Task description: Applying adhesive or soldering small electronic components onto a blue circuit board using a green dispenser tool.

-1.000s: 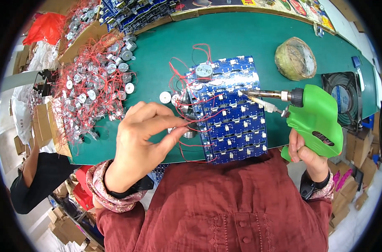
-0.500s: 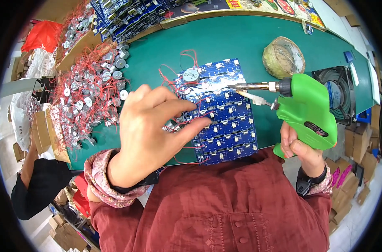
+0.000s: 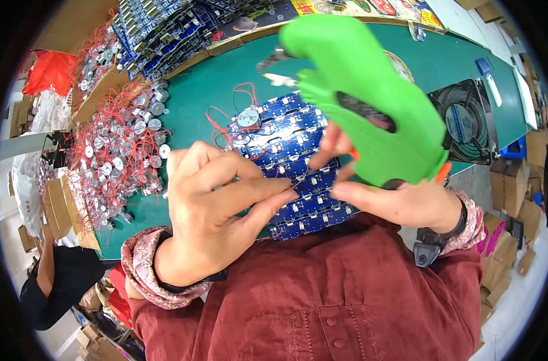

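Observation:
A panel of blue circuit boards (image 3: 313, 224) lies on the green work surface in front of me. My left hand (image 3: 217, 207) is over its left part, thumb and forefinger pinched on a thin wire (image 3: 299, 180). My right hand (image 3: 400, 207) keeps hold of a green soldering gun (image 3: 364, 90), swung up with its metal tip away to the far left. The right thumb and forefinger reach toward the pinched wire; whether they touch it I cannot tell. On the panel's far left corner sits a small round motor (image 3: 248, 119) with red leads.
A big heap of small motors with red wires (image 3: 120, 141) lies to the left. Stacked blue boards (image 3: 165, 45) stand at the back left. A black fan (image 3: 465, 123) is at the right; a round bowl (image 3: 400, 65) is partly behind the gun. Another person's arm (image 3: 47, 265) shows at far left.
The soldering gun has tilted up and left, its tip off the panel. My right hand has come in beside the left over the panel. The left finger and thumb have closed on the wire.

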Demonstrator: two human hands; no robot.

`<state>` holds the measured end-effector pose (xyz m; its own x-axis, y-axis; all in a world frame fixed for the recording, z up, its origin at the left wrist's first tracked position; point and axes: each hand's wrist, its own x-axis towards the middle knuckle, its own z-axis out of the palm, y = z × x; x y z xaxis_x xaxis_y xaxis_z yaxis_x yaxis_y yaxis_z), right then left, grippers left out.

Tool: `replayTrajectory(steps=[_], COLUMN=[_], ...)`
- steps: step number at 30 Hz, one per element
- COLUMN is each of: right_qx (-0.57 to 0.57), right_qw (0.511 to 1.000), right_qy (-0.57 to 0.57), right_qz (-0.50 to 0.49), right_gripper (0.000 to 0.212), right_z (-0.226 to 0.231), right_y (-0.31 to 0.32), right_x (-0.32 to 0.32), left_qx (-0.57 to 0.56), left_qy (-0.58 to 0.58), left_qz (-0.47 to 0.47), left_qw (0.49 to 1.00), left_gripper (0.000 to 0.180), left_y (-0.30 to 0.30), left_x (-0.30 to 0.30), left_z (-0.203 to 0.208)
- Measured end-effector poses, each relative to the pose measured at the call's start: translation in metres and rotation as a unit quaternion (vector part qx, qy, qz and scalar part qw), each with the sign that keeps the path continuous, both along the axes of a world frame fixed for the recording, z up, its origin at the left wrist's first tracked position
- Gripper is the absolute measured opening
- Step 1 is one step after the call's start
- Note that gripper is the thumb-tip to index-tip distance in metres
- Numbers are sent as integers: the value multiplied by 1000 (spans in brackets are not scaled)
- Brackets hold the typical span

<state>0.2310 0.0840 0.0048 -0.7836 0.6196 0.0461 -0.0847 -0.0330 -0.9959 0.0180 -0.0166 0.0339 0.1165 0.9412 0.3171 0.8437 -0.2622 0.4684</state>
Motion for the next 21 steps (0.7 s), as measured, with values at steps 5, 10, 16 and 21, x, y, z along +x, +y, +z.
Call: replayTrajectory(steps=[5, 10, 16, 21], right_qx=[-18, -64, -64, 7], right_qw=[1000, 998, 998, 999], right_qy=[-14, -18, -5, -24], right_qz=[15, 6, -9, -22], right_gripper=[33, 35, 39, 41], right_z=[6, 5, 4, 0], right_y=[0, -3, -8, -8], right_x=[-16, -18, -19, -20], left_qx=[24, 38, 38, 8], left_qy=[43, 62, 27, 0], left_qz=[-16, -10, -25, -54], left_qw=[999, 997, 999, 999], left_gripper=[18, 22, 21, 19], left_y=[-3, -3, 4, 4], left_x=[-4, -4, -3, -3], left_z=[-5, -3, -8, -9])
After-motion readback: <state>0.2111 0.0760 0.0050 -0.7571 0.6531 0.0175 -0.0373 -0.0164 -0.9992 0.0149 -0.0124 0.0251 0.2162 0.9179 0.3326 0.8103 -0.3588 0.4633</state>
